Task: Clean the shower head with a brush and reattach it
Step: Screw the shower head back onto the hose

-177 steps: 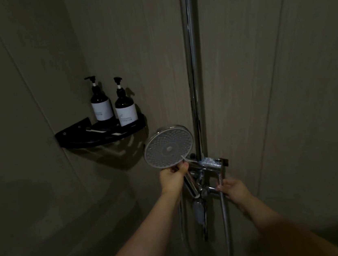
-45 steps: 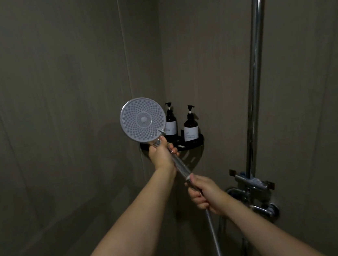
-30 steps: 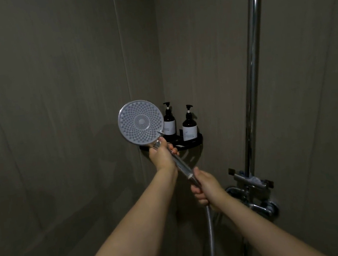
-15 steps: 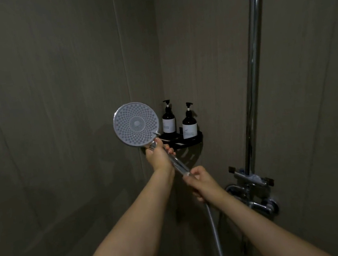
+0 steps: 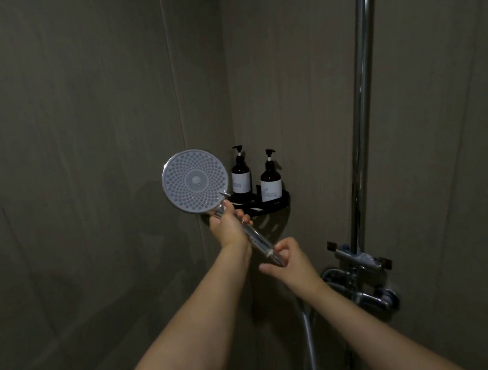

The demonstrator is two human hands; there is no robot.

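A round shower head [image 5: 195, 184] with a grey nozzle face points toward me, held up in the shower corner. My left hand [image 5: 228, 226] grips its clear handle just below the face. My right hand [image 5: 289, 260] pinches the handle's lower end, where the metal hose [image 5: 309, 346] joins it. The hose hangs down from there toward the floor. No brush is in view.
A chrome riser pipe [image 5: 363, 99] runs up the right wall above the mixer valve and holder [image 5: 361, 265]. A black corner shelf [image 5: 265, 206] carries two dark pump bottles [image 5: 241, 174] [image 5: 270, 180]. Tiled walls close in on the left and behind.
The shower head was lifted off its holder and carried left. In the last second my right hand slid up the hose to the handle's end, and its fingers now pinch the joint.
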